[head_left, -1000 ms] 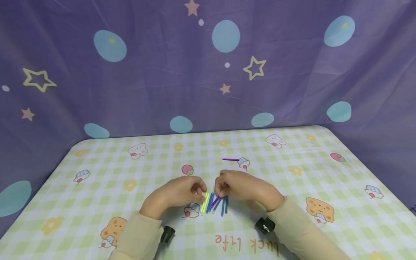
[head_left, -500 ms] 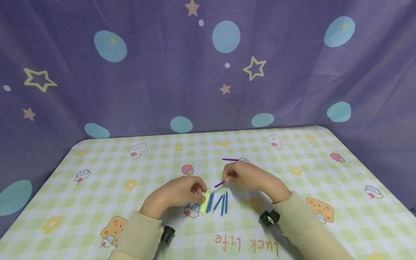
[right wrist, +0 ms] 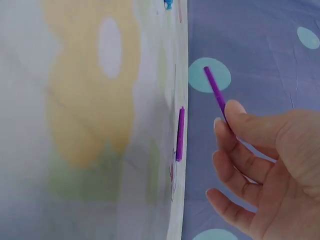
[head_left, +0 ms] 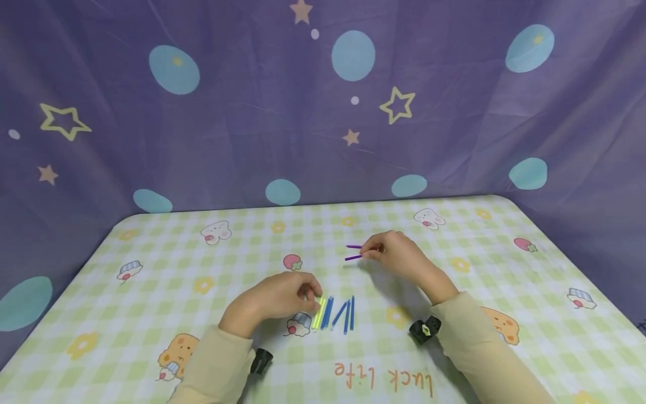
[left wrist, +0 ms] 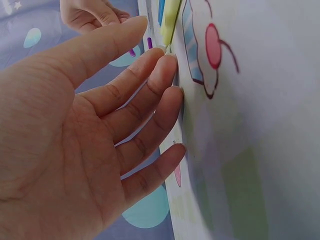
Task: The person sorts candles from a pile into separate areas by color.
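My right hand (head_left: 401, 258) pinches a thin purple stick (right wrist: 215, 89) between thumb and index finger, above the table. Beside it another purple stick (right wrist: 180, 134) lies on the cloth, partly hidden by that hand in the head view. My left hand (head_left: 280, 294) rests by the yellow sticks (head_left: 318, 315), its fingers loosely extended and the fingertips at the cloth near one yellow stick's end (left wrist: 171, 22). To the right of the yellow ones lie blue sticks (head_left: 327, 313), close together. Several more blue sticks (head_left: 352, 314) are spread a little further right, one slanted.
A green-and-white checked tablecloth (head_left: 242, 247) with printed cakes, flowers and bears covers the table. Behind its far edge hangs a purple curtain (head_left: 232, 140) with stars and dots. Black wrist cameras (head_left: 424, 330) sit on both wrists.
My right hand has lifted the purple stick off the blue sticks and carried it away and to the right, beside the other purple stick. My left hand has stayed in place.
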The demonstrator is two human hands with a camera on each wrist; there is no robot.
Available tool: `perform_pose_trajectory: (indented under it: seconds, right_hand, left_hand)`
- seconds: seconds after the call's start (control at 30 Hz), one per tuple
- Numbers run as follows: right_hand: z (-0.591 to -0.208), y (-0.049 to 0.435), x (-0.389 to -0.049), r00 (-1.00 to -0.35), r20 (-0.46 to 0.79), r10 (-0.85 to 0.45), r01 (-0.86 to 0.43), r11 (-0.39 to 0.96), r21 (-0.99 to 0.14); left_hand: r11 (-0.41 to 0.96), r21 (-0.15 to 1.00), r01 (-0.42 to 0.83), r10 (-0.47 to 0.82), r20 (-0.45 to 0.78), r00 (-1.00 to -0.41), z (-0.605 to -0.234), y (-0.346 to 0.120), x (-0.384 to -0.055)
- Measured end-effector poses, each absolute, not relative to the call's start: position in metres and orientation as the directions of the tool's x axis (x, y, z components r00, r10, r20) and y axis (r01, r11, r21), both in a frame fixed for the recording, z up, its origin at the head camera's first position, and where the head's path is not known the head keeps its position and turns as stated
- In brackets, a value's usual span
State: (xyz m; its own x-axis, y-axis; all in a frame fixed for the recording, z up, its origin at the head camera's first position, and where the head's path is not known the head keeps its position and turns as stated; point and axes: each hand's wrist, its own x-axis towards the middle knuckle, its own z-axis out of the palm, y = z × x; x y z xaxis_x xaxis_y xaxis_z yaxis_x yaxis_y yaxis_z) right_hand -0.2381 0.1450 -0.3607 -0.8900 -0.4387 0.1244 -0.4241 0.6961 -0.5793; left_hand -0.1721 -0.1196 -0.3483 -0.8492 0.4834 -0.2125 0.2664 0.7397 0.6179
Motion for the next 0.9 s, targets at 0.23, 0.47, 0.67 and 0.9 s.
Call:
perform_pose_trajectory:
  seconds: [0.23, 0.47, 0.67, 0.9]
  right_hand:
    - [-0.359, 0.149, -0.242, -0.932, 0.087, -0.352, -0.322, 0.694, -0.644]
    - [-0.360, 0.150, -0.251, -0.958, 0.049, -0.281, -0.239, 0.698, -0.675]
    - [-0.356, 0.148, -0.264, -0.973, 0.042, -0.227, -0.202, 0.745, -0.636]
    - [-0.351, 0.147, -0.266, -0.966, -0.010, -0.259, -0.219, 0.836, -0.503]
  left_hand:
    - [0.741, 0.616, 0.267, 0.483, -0.213, -0.849, -0.348, -0.120, -0.172]
    - [0.741, 0.616, 0.269, 0.485, -0.212, -0.848, -0.348, -0.120, -0.172]
    - [0.742, 0.610, 0.277, 0.484, -0.202, -0.851, -0.347, -0.120, -0.172]
    - [0.742, 0.613, 0.269, 0.482, -0.210, -0.851, -0.347, -0.120, -0.171]
